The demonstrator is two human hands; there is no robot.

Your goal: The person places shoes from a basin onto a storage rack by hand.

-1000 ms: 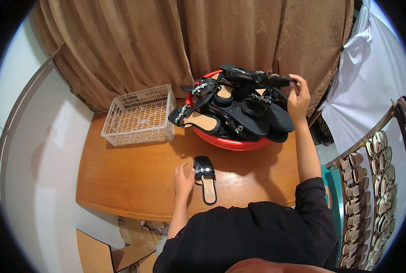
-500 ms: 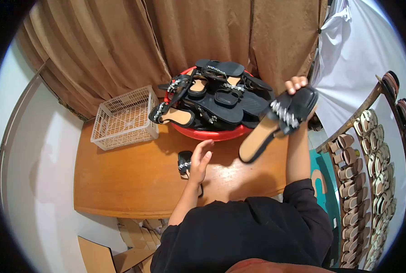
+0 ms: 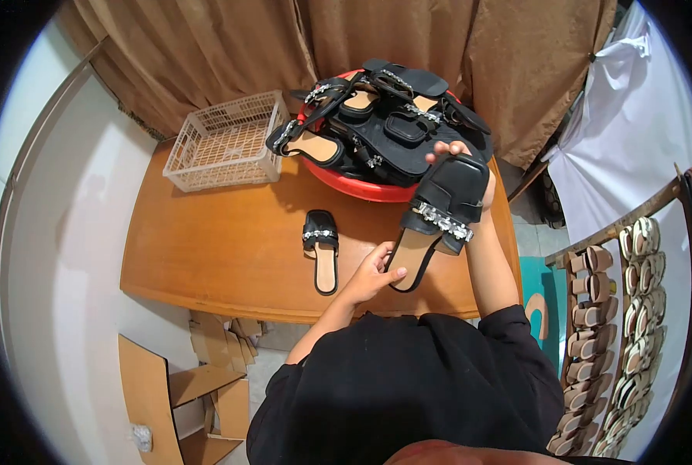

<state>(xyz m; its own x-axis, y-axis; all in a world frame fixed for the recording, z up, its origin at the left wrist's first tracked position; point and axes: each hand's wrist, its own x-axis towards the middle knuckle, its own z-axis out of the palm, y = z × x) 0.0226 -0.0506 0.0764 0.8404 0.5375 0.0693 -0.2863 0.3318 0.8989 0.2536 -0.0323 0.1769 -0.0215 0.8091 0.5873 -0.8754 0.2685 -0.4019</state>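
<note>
Both hands are on a black sandal with a tan insole and a jewelled strap, raised above the table. My right hand grips it at the toe end from behind, fingertips curling over the edge. My left hand pinches the heel end, thumb on the insole. A similar single sandal lies sole-down on the table to the left, toe pointing away. Behind the held sandal, a red basin is heaped with several black jewelled sandals.
A white plastic basket stands at the table's back left. The wooden table ends close to my body. Racks of beige and white sandals stand at right. Cardboard pieces lie low at left, and a brown curtain hangs behind.
My right hand has brought the sandal left and closer to my body. The left hand has moved from empty space onto its heel end. The view has shifted, showing the whole table sandal.
</note>
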